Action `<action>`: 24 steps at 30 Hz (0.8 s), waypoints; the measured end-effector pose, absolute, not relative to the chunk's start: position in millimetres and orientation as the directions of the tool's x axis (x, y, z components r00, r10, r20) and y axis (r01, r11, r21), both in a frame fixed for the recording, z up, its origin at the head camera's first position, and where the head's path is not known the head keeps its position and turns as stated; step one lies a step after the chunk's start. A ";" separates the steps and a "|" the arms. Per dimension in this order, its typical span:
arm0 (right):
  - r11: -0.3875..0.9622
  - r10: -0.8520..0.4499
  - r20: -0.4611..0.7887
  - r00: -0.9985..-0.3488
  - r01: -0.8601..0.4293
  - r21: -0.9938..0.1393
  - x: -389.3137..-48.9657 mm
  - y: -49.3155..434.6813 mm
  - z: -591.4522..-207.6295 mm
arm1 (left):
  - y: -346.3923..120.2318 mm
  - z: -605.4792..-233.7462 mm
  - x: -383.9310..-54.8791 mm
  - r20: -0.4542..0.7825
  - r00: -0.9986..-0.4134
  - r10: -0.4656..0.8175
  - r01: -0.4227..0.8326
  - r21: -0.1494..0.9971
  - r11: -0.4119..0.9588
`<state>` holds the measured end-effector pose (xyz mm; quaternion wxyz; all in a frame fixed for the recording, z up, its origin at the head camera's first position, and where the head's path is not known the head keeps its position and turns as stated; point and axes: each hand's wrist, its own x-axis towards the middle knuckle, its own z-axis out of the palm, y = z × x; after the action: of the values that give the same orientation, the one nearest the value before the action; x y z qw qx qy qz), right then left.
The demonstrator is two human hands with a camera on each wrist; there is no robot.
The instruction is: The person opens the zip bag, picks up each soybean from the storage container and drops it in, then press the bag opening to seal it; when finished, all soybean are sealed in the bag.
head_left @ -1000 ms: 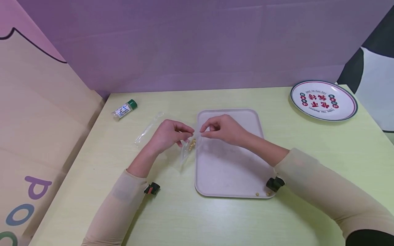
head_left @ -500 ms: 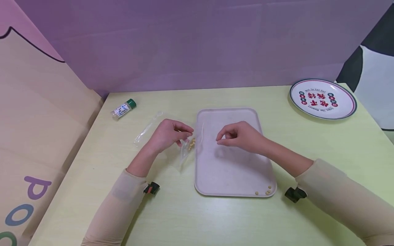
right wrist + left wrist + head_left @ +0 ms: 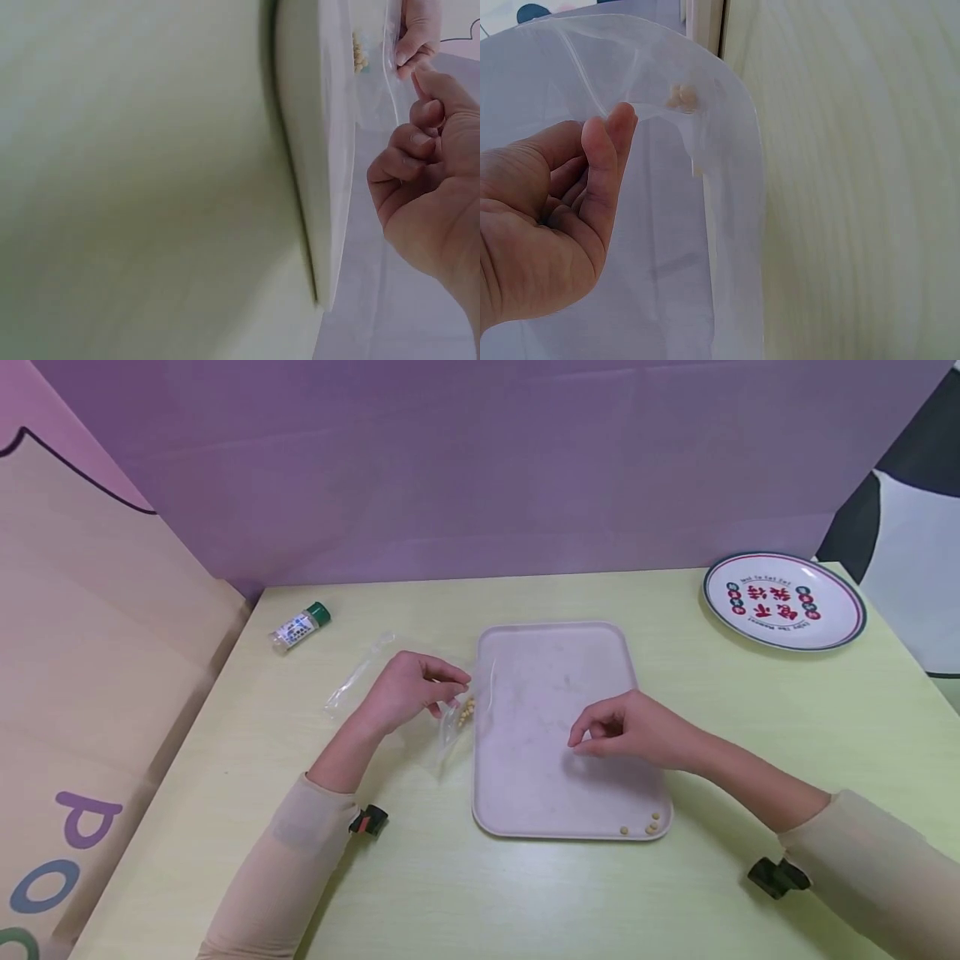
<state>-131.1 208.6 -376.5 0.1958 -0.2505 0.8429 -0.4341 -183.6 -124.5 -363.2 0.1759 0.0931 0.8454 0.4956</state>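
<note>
My left hand [image 3: 408, 689] pinches the edge of a clear plastic bag [image 3: 448, 735] between thumb and fingers, at the left side of the pale tray [image 3: 540, 793]. Yellowish soybeans [image 3: 467, 710] lie bunched inside the bag; the left wrist view shows the beans [image 3: 681, 97] just beyond the fingertips. Over the right half of the tray, my right hand [image 3: 637, 727] holds thumb and forefinger tips together, other fingers curled. What lies between those tips is too small to make out. Several loose soybeans [image 3: 652, 827] rest in the tray's near right corner.
A small clear bottle [image 3: 296, 628] with a green cap lies at the back left. Another piece of clear plastic [image 3: 360, 672] is spread behind my left hand. An oval plate [image 3: 783, 602] with red writing stands at the back right corner of the table.
My right hand has drawn away from the bag, moving right and towards me across the tray with its fingertips still together. My left hand and the bag have stayed in place.
</note>
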 end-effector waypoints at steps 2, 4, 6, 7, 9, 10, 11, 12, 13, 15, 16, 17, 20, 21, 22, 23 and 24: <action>0.497 -0.604 -0.123 -0.787 -0.252 -0.830 -127.3 213.4 -378.0 | -124.4 -363.3 -183.6 -0.206 -0.920 0.332 -0.015 0.868 0.496; 0.494 -0.620 -0.135 -0.773 -0.251 -0.833 -123.2 217.6 -379.8 | -124.2 -363.6 -183.7 -0.207 -0.920 0.332 -0.014 0.865 0.501; 0.486 -0.641 -0.144 -0.754 -0.254 -0.836 -119.2 221.4 -382.0 | -124.1 -363.8 -183.9 -0.209 -0.920 0.332 -0.014 0.863 0.505; 0.481 -0.653 -0.149 -0.743 -0.255 -0.839 -117.2 223.1 -383.1 | -124.1 -363.8 -183.9 -0.209 -0.920 0.332 -0.014 0.863 0.506; 0.468 -0.683 -0.154 -0.714 -0.266 -0.843 -113.5 226.0 -385.9 | -123.9 -364.0 -183.7 -0.211 -0.919 0.334 -0.014 0.862 0.507; 0.456 -0.703 -0.152 -0.695 -0.277 -0.846 -111.9 227.4 -387.4 | -123.9 -364.3 -183.8 -0.212 -0.918 0.335 -0.014 0.861 0.508; 0.443 -0.724 -0.149 -0.674 -0.288 -0.849 -110.5 228.6 -389.0 | -123.9 -364.4 -183.6 -0.213 -0.918 0.335 -0.015 0.861 0.508; 0.430 -0.744 -0.144 -0.653 -0.301 -0.851 -109.1 229.5 -390.5 | -123.9 -364.2 -183.4 -0.215 -0.918 0.334 -0.017 0.861 0.508; 0.417 -0.761 -0.140 -0.633 -0.312 -0.853 -107.7 230.4 -391.6 | -124.0 -364.1 -183.2 -0.217 -0.917 0.334 -0.019 0.862 0.506; 0.400 -0.786 -0.136 -0.604 -0.329 -0.855 -105.5 231.7 -393.8 | -124.1 -364.4 -183.1 -0.218 -0.917 0.335 -0.021 0.863 0.504; 0.398 -0.792 -0.137 -0.595 -0.333 -0.855 -104.4 232.1 -394.2 | -124.1 -364.4 -183.1 -0.218 -0.917 0.335 -0.022 0.864 0.502; 0.403 -0.794 -0.144 -0.591 -0.335 -0.852 -103.5 232.5 -394.0 | -124.0 -364.2 -183.1 -0.218 -0.917 0.335 -0.023 0.865 0.501; 0.431 -0.792 -0.174 -0.585 -0.334 -0.838 -102.2 234.1 -393.1 | -123.8 -364.8 -183.7 -0.218 -0.916 0.336 -0.024 0.867 0.497; 0.441 -0.792 -0.187 -0.581 -0.333 -0.834 -102.0 234.4 -392.7 | -123.7 -364.7 -183.7 -0.217 -0.917 0.335 -0.024 0.868 0.496; 0.450 -0.793 -0.202 -0.575 -0.329 -0.830 -101.9 234.7 -392.2 | -123.7 -364.3 -183.7 -0.217 -0.916 0.336 -0.024 0.869 0.495; 0.456 -0.795 -0.217 -0.566 -0.322 -0.830 -102.0 235.1 -391.8 | -123.6 -364.1 -183.7 -0.216 -0.917 0.336 -0.023 0.869 0.495; 0.458 -0.799 -0.226 -0.557 -0.320 -0.830 -102.1 235.4 -391.9 | -123.6 -364.0 -183.8 -0.215 -0.917 0.337 -0.022 0.870 0.493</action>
<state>-102.1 235.4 -391.9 0.3125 -0.3521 0.7945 -0.3835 -183.8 -123.6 -364.0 0.1814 0.0930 0.8447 0.4948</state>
